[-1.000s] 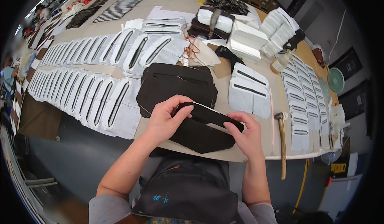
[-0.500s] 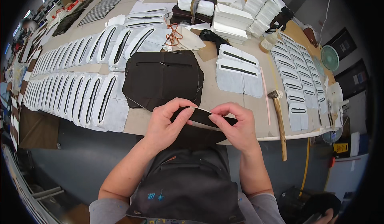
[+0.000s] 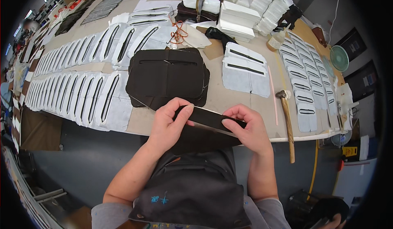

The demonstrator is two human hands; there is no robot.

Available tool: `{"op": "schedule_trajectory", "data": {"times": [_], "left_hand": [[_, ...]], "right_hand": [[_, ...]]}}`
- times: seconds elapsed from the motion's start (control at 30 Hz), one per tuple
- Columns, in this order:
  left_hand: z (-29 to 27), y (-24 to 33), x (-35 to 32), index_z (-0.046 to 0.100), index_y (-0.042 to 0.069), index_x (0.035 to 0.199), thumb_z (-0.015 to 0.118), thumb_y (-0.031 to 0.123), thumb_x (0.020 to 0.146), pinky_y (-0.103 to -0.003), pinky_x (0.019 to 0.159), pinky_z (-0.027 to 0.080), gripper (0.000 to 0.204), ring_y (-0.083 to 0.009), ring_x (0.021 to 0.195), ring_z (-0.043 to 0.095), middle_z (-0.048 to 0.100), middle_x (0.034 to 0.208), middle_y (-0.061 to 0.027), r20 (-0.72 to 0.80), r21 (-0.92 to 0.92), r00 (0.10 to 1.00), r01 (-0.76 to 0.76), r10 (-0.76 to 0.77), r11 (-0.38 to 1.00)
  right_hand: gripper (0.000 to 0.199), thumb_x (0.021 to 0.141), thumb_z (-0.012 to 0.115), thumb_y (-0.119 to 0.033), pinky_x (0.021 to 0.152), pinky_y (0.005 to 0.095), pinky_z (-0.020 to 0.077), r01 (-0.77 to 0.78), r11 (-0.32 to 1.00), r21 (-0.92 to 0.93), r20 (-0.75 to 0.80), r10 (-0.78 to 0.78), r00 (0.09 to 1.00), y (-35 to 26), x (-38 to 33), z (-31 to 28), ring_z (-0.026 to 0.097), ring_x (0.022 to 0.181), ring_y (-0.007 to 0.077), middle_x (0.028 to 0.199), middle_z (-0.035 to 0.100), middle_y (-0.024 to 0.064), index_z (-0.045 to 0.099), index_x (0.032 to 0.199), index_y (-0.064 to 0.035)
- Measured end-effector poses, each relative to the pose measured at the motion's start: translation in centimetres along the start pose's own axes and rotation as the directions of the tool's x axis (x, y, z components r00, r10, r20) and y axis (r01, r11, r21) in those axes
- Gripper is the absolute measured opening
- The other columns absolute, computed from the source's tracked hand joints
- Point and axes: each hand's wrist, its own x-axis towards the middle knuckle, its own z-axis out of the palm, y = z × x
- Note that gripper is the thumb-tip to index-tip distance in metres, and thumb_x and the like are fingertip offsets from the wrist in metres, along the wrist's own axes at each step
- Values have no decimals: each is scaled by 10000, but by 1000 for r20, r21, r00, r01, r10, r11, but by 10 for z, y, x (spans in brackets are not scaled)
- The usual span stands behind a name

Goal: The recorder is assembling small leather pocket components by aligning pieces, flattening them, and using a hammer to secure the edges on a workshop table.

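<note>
Between my two hands a dark brown fabric piece (image 3: 206, 117) is stretched at the table's front edge, with a narrow strip along its top folded over. My left hand (image 3: 170, 120) pinches the strip's left end between thumb and fingers. Farther right along the same edge, my right hand (image 3: 247, 126) grips it with the thumb on top. The lower part of the fabric hangs toward my apron (image 3: 188, 184). Just beyond my left hand lies a stack of dark brown fabric panels (image 3: 168, 73); the top one has a long slit.
Rows of pale panels with black slits (image 3: 82, 98) cover the left; more panels (image 3: 303, 85) lie at right. A hammer (image 3: 286, 122) overhangs the front edge beside a pink strip (image 3: 273, 96). White stacks (image 3: 237, 18), a glue bottle (image 3: 275, 42) and orange cord (image 3: 179, 32) sit farther back.
My right hand has slid rightward along the fabric edge, and my left hand has shifted slightly left. The gap between them is wider, showing more of the folded strip.
</note>
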Motion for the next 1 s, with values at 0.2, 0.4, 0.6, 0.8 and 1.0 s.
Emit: {"op": "schedule_trajectory", "data": {"times": [0.2, 0.4, 0.6, 0.8, 1.0], "left_hand": [[-8, -17, 1, 652, -8, 1089, 555, 184, 1096, -256, 765, 564, 216, -89, 825, 642, 653, 966, -25, 8, -43, 997, 76, -76, 996], [-6, -22, 0, 659, -23, 1157, 505, 205, 1121, -271, 790, 585, 277, -99, 887, 654, 659, 1000, -42, 38, -122, 994, 107, -103, 987], [-5, -22, 4, 606, -28, 1276, 524, 139, 1103, -260, 831, 559, 254, -104, 956, 674, 702, 1067, -61, 86, -17, 978, 194, -192, 981], [-6, -34, 4, 490, -47, 1417, 530, -19, 1050, -262, 961, 525, 370, -119, 1085, 663, 716, 1203, -103, 133, 109, 971, 187, -201, 976], [-8, -36, 4, 503, -37, 1396, 525, -23, 1050, -262, 969, 524, 347, -123, 1092, 668, 732, 1171, -96, 114, 11, 972, 205, -205, 979]], "right_hand": [[198, 888, 767, 10, 784, 243, 551, -117, 979, 165, 36, 112, 993, 7, -9, -16, 665, 859, 81, 963, 730, 38, 694, 1071, 22], [209, 875, 775, 31, 772, 239, 565, -113, 980, 160, -44, 122, 992, 22, -13, -23, 670, 852, 81, 953, 726, 36, 696, 1068, 22], [176, 887, 777, 10, 744, 228, 559, -170, 968, 182, -171, 202, 964, 39, -9, -27, 663, 850, 66, 930, 724, 19, 713, 1051, 5], [186, 975, 717, -61, 716, 252, 589, -126, 962, 244, -306, 199, 931, 73, -3, -20, 661, 897, 69, 1023, 729, 37, 731, 1157, -25], [236, 977, 714, -54, 727, 255, 589, -118, 922, 368, -285, 232, 930, 86, -2, -24, 672, 903, 84, 1018, 725, 45, 699, 1210, -18]]}}
